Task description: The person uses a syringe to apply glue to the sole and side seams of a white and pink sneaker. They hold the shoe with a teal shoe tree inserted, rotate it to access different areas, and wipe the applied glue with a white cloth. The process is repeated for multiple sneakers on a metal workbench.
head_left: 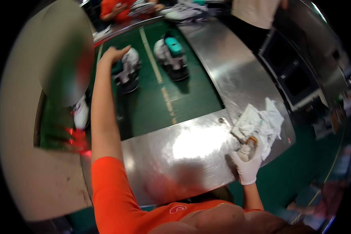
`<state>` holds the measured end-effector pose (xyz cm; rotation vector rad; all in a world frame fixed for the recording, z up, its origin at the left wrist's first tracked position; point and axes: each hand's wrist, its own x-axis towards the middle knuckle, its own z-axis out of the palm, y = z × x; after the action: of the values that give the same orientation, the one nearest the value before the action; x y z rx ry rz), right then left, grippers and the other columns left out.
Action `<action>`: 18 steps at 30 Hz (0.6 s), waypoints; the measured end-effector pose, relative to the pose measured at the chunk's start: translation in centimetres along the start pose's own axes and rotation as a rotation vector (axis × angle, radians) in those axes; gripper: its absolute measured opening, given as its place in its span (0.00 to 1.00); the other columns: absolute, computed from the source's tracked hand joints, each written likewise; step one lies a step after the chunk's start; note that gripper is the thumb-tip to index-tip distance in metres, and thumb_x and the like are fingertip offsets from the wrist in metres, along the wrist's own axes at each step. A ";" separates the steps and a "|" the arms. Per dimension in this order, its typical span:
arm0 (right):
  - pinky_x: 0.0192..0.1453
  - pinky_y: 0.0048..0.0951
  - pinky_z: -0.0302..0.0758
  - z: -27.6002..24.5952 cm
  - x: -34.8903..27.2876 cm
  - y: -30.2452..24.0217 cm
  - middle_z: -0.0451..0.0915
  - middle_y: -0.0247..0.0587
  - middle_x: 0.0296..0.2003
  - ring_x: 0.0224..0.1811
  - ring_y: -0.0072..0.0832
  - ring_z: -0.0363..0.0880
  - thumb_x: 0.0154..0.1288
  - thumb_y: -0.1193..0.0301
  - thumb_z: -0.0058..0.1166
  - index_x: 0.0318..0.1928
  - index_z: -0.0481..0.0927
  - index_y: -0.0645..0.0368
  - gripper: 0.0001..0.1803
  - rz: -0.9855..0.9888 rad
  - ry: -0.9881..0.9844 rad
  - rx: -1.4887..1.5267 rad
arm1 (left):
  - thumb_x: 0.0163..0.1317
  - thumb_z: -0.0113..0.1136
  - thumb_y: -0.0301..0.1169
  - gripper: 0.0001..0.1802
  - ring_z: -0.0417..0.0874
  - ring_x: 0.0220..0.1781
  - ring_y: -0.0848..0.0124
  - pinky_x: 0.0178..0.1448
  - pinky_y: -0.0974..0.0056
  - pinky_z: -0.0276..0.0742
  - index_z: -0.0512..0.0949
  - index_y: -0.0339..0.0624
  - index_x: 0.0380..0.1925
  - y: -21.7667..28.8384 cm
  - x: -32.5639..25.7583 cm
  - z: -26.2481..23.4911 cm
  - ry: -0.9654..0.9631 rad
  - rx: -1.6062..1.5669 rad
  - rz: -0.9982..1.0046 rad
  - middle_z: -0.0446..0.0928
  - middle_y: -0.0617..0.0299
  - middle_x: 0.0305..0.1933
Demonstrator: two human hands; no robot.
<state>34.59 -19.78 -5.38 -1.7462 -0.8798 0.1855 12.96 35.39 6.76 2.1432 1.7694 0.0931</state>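
My bare left hand [116, 54] is at the far end of a white, grey and black sports shoe [126, 72] on the green conveyor belt [144, 113]. Its thumb stretches out across the top of the shoe; the other fingers are largely hidden, and I cannot tell how firmly they touch. To the right stands a similar shoe [169, 60] with a teal insert in its opening. In a white glove, my right hand [249, 165] is closed around a small brownish container [246, 151] with an orange-brown rim and whitish stuff inside, beside crumpled white cloths [257, 121].
A shiny metal table edge [144, 156] runs along the belt's near and right sides. At the left is a large beige panel [23, 117], with another white shoe [81, 113] beside it. A person in orange [123, 13] handles a shoe across the belt, near more shoes [187, 13].
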 end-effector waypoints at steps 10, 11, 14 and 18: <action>0.39 0.24 0.74 0.3 1.4 -0.1 0.74 0.38 0.33 0.32 0.22 0.73 0.46 0.69 0.71 0.59 0.69 0.62 0.38 0.142 -0.049 0.247 | 0.50 0.67 0.50 0.40 0.81 0.51 0.44 0.50 0.47 0.77 0.61 0.42 0.56 0.5 -12.2 4.4 0.571 0.196 0.161 0.80 0.42 0.48; 0.42 0.27 0.75 0.4 1.8 -0.2 0.75 0.41 0.35 0.34 0.26 0.74 0.46 0.67 0.70 0.58 0.69 0.62 0.38 0.047 -0.016 0.164 | 0.51 0.67 0.45 0.35 0.81 0.50 0.44 0.48 0.48 0.78 0.63 0.41 0.54 0.3 -15.5 4.6 0.595 0.249 0.299 0.80 0.43 0.49; 0.47 0.31 0.76 0.3 1.8 -1.1 0.77 0.45 0.38 0.38 0.33 0.77 0.46 0.65 0.70 0.58 0.69 0.62 0.38 -0.049 -0.133 0.076 | 0.54 0.67 0.32 0.29 0.81 0.51 0.47 0.48 0.53 0.79 0.67 0.43 0.55 -3.3 -25.1 5.0 0.707 0.344 0.696 0.78 0.46 0.54; 0.52 0.26 0.73 -5.8 0.4 -2.8 0.73 0.43 0.50 0.48 0.25 0.74 0.47 0.72 0.71 0.61 0.68 0.61 0.39 -0.085 -0.181 0.059 | 0.49 0.70 0.26 0.32 0.81 0.52 0.47 0.53 0.52 0.79 0.67 0.41 0.54 -2.9 -37.0 6.4 0.814 0.262 1.186 0.76 0.43 0.56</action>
<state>36.67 -23.69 -0.68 -1.6519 -1.0677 0.3141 4.11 -1.20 6.35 3.3211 0.4587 1.1966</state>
